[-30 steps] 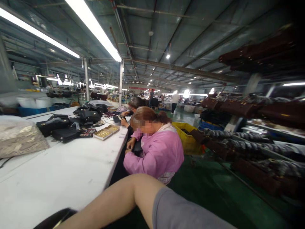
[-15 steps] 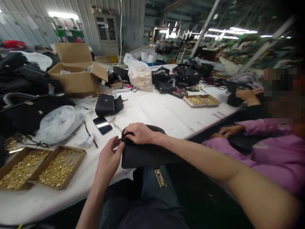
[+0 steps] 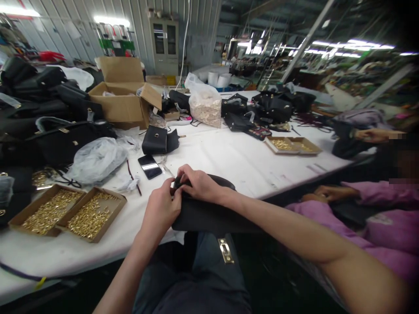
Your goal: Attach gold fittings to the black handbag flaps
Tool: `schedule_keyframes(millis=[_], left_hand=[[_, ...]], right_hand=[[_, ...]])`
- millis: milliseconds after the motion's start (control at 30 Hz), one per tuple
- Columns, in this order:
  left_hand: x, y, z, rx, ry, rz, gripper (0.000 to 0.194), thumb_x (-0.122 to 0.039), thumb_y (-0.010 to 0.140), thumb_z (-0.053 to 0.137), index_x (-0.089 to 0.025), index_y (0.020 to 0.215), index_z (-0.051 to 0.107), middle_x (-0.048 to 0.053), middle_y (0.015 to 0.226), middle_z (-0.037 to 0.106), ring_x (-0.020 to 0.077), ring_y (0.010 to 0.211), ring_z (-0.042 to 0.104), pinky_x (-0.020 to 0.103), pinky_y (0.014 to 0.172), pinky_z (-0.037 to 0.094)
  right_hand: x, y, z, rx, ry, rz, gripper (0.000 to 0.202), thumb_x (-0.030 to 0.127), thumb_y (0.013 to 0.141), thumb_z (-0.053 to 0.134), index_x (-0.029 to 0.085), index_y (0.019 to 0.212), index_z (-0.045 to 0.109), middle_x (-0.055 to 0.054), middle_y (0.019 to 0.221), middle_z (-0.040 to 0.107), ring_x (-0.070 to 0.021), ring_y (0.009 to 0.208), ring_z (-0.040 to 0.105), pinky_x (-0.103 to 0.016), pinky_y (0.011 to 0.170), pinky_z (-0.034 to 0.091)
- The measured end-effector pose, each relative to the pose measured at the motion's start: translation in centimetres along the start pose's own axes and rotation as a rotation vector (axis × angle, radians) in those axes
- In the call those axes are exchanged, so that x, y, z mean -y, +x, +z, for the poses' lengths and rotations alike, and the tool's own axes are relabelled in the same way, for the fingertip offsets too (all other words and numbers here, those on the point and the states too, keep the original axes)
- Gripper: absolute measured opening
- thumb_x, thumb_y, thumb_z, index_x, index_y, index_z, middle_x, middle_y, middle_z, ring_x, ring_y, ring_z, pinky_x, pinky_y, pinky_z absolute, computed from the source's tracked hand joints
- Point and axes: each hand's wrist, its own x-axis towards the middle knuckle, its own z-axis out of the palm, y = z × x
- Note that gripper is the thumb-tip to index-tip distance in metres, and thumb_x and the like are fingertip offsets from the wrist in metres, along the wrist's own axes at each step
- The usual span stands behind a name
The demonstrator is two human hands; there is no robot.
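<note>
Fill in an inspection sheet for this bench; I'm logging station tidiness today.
Surface: white table, crowded at left and rear.
Job's things: black handbag at the table edge, gold clasp hanging below.
Clutter: trays of gold hardware, phone, plastic bag, cardboard box.
Grippers: left hand and right hand both grip the bag's handle end.
Cables: white cable hanging at rear.
Surroundings: co-worker in pink sleeve beside.
</note>
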Motion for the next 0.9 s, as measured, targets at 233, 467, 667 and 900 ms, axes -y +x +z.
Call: schedule_keyframes(millis=[233,467,667,900], left_hand=[[-2.8,0.6,0.0,0.059,0.444,0.018,0.034,-0.019,0.103,0.053,-0.020,0.132,0.070,0.013,0.094,0.078,0.0348,0.088,0.077,0.039,0.080,0.054],[-4.6,2.5,-0.8,0.289,0.525,0.027,0.028,-0.010,0.098,0.059,-0.014,0.115,0.080,0.019,0.102,0.077,0.0340,0.101,0.077,0.038,0.095,0.058],[-5.0,3.5,-0.5,0.313,0.515,0.030,0.028,-0.009,0.099,0.062,-0.012,0.120,0.080,0.020,0.103,0.077,0.0327,0.102,0.078,0.036,0.095,0.060],[-4.1,5.0,-0.5,0.315,0.475,0.035,0.021,-0.011,0.092,0.071,-0.015,0.107,0.084,0.020,0.101,0.078,0.0343,0.103,0.078,0.035,0.094,0.061]], right_hand=[[-0.5,-0.4,-0.1,-0.012,-0.029,-0.079,0.037,0.012,0.092,0.069,0.026,0.115,0.043,-0.003,0.103,0.070,-0.0216,0.090,0.069,-0.031,0.082,0.049],[-0.1,-1.2,0.3,-0.023,-0.046,0.018,0.036,0.009,0.086,0.074,0.025,0.109,0.051,-0.001,0.098,0.073,-0.0217,0.091,0.071,-0.029,0.078,0.048],[0.5,-2.3,-1.9,0.046,-0.075,0.096,0.030,0.023,0.094,0.082,0.025,0.123,0.073,-0.004,0.110,0.085,-0.0241,0.099,0.079,-0.032,0.086,0.056],[0.0,-2.4,-1.7,0.035,-0.221,0.032,0.018,0.024,0.102,0.073,0.025,0.110,0.089,-0.006,0.097,0.087,-0.0204,0.079,0.077,-0.031,0.075,0.052]])
